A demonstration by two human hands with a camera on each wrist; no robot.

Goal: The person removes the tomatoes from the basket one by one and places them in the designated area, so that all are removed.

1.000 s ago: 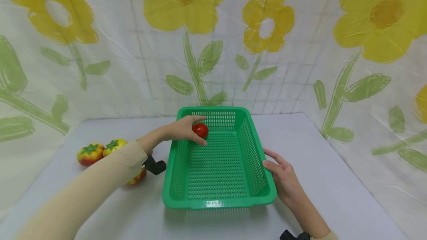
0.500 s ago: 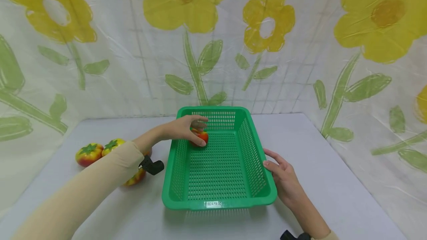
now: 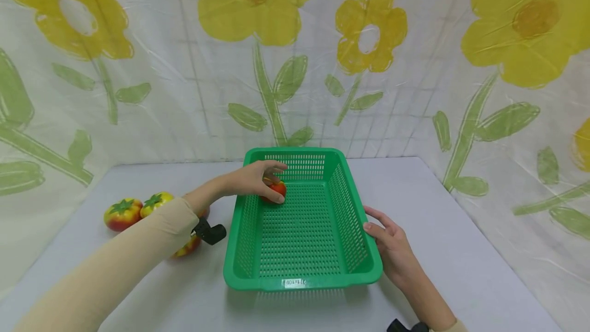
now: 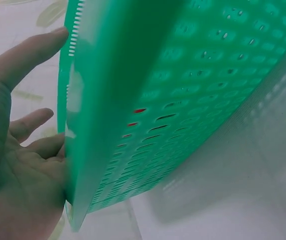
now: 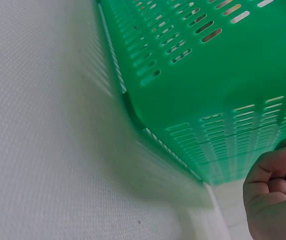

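Observation:
A green plastic basket [image 3: 299,240] with slotted walls stands on the white table. In its far left corner lies a red tomato [image 3: 279,187] with a yellowish patch, part of it behind my left hand [image 3: 251,178]. That hand reaches over the left rim, its thumb and fingers spread loosely above the fruit. Specks of red show through the slots in the left wrist view, on the other side of the wall from the loosely bent fingers. At the basket's right rim, my right hand [image 3: 394,247] holds on, thumb at the edge and fingers curled against the outer wall.
Several red-and-yellow tomatoes [image 3: 123,214] with green tops sit on the table [image 3: 461,250] left of the basket, partly covered by my left sleeve [image 3: 124,260]. A curtain [image 3: 212,91] with yellow flowers hangs behind the table.
The tomato in the basket has dropped slightly and turned, now showing yellow on its upper side. My left fingers have shifted a little above it. The right hand and basket stay put.

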